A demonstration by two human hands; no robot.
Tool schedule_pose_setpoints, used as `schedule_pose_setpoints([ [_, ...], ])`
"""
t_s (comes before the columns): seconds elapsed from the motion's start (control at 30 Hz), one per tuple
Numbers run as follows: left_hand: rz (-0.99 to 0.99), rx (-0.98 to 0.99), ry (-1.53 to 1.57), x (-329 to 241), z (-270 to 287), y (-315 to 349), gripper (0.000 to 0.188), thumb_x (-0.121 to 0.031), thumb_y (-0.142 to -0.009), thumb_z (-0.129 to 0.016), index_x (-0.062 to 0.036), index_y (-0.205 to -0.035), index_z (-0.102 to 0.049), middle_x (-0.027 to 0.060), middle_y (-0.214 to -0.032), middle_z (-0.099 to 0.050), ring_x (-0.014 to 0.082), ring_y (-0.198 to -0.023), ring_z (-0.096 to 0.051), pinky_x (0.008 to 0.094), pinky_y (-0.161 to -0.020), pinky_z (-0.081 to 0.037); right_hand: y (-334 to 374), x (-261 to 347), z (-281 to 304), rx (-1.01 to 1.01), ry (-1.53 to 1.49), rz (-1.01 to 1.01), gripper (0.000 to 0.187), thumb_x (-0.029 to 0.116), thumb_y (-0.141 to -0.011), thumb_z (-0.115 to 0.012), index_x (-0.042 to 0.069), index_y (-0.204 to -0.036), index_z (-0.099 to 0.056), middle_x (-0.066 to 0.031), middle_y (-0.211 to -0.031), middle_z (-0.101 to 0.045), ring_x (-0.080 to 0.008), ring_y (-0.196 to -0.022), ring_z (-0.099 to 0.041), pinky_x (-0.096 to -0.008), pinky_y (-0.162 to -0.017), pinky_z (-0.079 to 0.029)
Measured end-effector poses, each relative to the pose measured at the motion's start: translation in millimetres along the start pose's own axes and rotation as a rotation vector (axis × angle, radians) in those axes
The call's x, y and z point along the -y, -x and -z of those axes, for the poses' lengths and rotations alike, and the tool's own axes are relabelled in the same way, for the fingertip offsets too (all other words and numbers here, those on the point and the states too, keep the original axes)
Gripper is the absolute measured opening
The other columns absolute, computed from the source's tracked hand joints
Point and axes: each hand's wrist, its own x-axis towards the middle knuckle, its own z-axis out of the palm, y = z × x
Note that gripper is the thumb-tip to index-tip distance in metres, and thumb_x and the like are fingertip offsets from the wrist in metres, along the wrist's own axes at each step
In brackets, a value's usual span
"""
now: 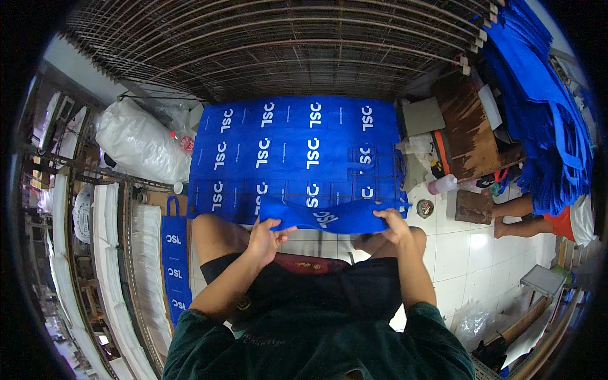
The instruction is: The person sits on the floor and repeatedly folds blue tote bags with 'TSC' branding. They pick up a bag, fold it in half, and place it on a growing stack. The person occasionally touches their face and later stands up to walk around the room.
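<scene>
A limp blue fabric piece [326, 218] with white lettering sags between my two hands, above my lap and at the near edge of the blue sheets. My left hand [265, 242] grips its left end, thumb and forefinger at the edge and the other fingers partly hidden. At the opposite end, my right hand [394, 227] pinches the near right corner. Just beyond, rows of matching blue printed sheets [250, 130] lie spread out flat. Thin wire lines of a rack [373, 168] cross over some of them on the right side.
Many wire racks [304, 57] slope overhead at the far side. A plastic-wrapped white bundle [136, 136] and blue printed pieces [176, 259] sit left. Blue bags [544, 107] hang at right above another person's legs [522, 215]. A bottle [442, 184] stands on the tiled floor.
</scene>
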Motion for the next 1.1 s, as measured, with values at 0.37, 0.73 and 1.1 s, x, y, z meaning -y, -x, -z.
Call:
schedule_pose_setpoints([
  [0.37,-0.183,-0.009,-0.382,48,-60,-216,0.035,0.0,-0.072,-0.062,-0.0057,-0.106,-0.055,0.0074,-0.092,-0.057,0.0145,-0.073,-0.055,0.0239,-0.047,-0.039,-127,105,104,-0.474,0.29,0.28,0.031,0.005,-0.061,-0.059,0.011,-0.091,-0.056,-0.0017,-0.086,-0.055,-0.0174,-0.081,-0.051,-0.0327,-0.074,-0.042],
  [0.73,-0.224,-0.429,-1.096,144,-18,-405,0.036,-0.015,-0.066,-0.067,-0.0105,-0.101,-0.063,0.0113,-0.089,-0.066,0.0242,-0.081,-0.064,0.0341,-0.074,-0.05,-278,40,177,-0.918,0.581,0.132,0.022,0.008,-0.069,-0.063,0.009,-0.091,-0.057,-0.0083,-0.09,-0.06,-0.0234,-0.083,-0.059,-0.0338,-0.055,-0.053],
  [1.1,-0.161,-0.502,-1.315,125,-47,-382,0.037,-0.019,-0.067,-0.065,-0.0135,-0.103,-0.062,0.0122,-0.095,-0.065,0.0288,-0.092,-0.061,0.0371,-0.083,-0.048,-288,18,210,-0.88,0.61,0.016,0.025,0.002,-0.07,-0.058,0.013,-0.093,-0.059,-0.0071,-0.087,-0.06,-0.0215,-0.07,-0.06,-0.0348,-0.054,-0.056],
])
